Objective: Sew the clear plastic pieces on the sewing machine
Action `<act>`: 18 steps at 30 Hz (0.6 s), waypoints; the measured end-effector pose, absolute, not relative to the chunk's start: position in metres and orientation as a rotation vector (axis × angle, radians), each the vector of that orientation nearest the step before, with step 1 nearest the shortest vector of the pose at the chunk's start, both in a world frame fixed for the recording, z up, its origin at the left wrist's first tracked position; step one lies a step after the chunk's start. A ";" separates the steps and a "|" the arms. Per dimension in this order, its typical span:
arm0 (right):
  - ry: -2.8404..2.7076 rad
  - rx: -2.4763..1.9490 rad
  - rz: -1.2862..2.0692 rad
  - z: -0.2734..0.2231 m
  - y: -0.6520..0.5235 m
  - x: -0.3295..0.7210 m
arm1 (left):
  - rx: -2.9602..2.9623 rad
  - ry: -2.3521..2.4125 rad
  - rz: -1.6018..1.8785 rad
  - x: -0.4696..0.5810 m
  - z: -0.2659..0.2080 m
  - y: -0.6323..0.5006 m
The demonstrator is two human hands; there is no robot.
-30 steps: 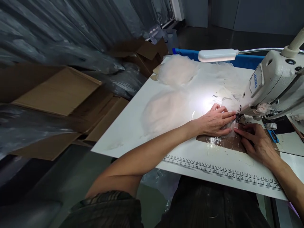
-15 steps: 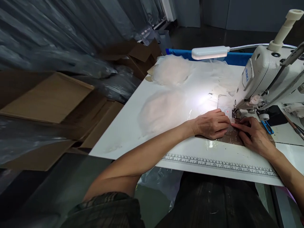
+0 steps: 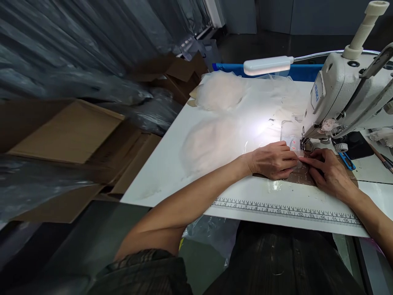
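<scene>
At the white sewing machine (image 3: 331, 90), my left hand (image 3: 274, 160) lies left of the presser foot with its fingers curled down onto a thin, sheer white fabric (image 3: 295, 164). My right hand (image 3: 330, 171) is just in front of the needle area, index finger stretched toward the left fingertips and thumb beneath, pinching the near edge of the same fabric. The two hands' fingertips almost meet. A clear plate with small red marks (image 3: 294, 143) sits beside the foot. Part of the fabric is hidden under my fingers.
Pale pink sheer fabric piles (image 3: 211, 143) lie on the white table (image 3: 172, 168). A lamp (image 3: 268, 65) hangs above. Blue snips (image 3: 347, 161) and a black phone-like object (image 3: 357, 145) lie right of the needle. Cardboard boxes (image 3: 70, 131) stand left; a printed ruler (image 3: 288, 212) runs along the front edge.
The view has shifted slightly. Both hands stay at nearly the same spot by the presser foot, with the fabric still under the fingers.
</scene>
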State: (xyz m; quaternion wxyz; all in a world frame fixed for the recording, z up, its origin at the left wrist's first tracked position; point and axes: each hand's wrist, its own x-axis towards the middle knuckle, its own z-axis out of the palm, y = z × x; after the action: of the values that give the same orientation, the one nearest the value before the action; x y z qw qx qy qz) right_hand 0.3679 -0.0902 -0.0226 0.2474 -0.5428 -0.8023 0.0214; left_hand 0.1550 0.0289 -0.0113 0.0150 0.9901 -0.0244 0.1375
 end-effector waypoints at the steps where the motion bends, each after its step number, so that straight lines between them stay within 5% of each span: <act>1: -2.188 -1.487 0.062 -0.022 -0.090 0.368 | 3.055 -0.044 0.414 0.155 -0.011 0.029; 18: -2.216 -1.479 0.034 -0.022 -0.091 0.369 | 3.023 0.112 0.452 0.158 -0.016 0.027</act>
State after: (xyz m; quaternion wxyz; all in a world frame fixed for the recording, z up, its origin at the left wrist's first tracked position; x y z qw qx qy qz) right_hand 0.3688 -0.0910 -0.0219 0.2363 -0.5394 -0.8081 0.0124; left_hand 0.1582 0.0271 -0.0156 0.0415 0.9875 0.0367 0.1478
